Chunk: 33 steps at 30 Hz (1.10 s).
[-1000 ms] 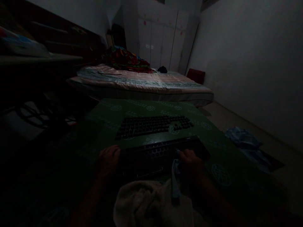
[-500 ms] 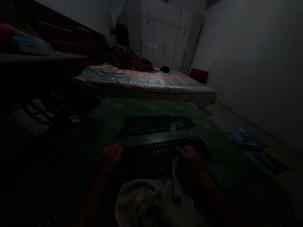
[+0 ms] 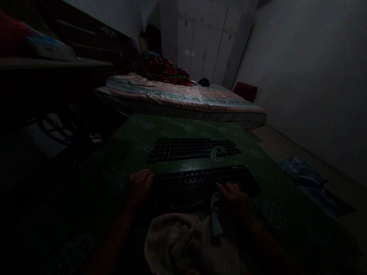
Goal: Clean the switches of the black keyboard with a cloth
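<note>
The room is very dark. A black keyboard frame [image 3: 200,185] lies on a green patterned table cover [image 3: 258,168] just in front of me. My left hand [image 3: 139,188] is closed on the frame's left end. My right hand [image 3: 233,194] is pinched on a small pale blue cloth [image 3: 215,214] that hangs from its fingers at the frame's right part. Farther back on the cover lies a flat spread of black keys [image 3: 195,148]. A light towel [image 3: 183,244] is bunched up below my hands.
A bed [image 3: 183,97] with a striped sheet and a heap of colourful fabric [image 3: 163,68] stands behind the table. White cupboard doors [image 3: 206,42] fill the back wall. Blue cloth [image 3: 304,173] lies on the floor at right. Dark shelves stand at left.
The view has drifted a little left and down, so everything sits slightly more to the right. Both hands stay at the keyboard frame, the right one shifted slightly along it.
</note>
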{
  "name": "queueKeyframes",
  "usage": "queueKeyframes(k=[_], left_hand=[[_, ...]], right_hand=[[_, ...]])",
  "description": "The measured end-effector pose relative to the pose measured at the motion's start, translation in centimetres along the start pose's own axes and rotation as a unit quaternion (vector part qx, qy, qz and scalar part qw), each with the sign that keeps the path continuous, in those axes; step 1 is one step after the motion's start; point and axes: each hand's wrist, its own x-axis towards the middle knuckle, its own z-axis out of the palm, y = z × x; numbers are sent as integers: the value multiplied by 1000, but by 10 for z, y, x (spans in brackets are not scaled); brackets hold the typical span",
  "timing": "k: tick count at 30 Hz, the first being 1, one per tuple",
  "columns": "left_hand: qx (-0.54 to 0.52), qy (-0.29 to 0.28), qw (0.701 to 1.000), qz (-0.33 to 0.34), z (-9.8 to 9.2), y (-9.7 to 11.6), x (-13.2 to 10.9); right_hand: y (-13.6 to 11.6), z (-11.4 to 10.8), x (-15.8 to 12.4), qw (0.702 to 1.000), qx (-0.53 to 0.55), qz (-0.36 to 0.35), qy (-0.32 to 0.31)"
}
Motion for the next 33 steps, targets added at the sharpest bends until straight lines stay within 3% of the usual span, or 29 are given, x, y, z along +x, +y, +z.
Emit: queueKeyframes(k=[9,18,25,33], left_hand=[[0,-2,1000,-9,1,-1,0],[2,2,1000,3,3,-2,-1],[8,7,1000,6,2,-1,0],[11,25,1000,14,4,-1,-2]], right_hand=[[-6,-6,25,1000,6,30,4],[5,5,-4,1000,15,9,-6],[0,-6,12,1000,11,25,-6],[1,2,9,1000,22,3,21]])
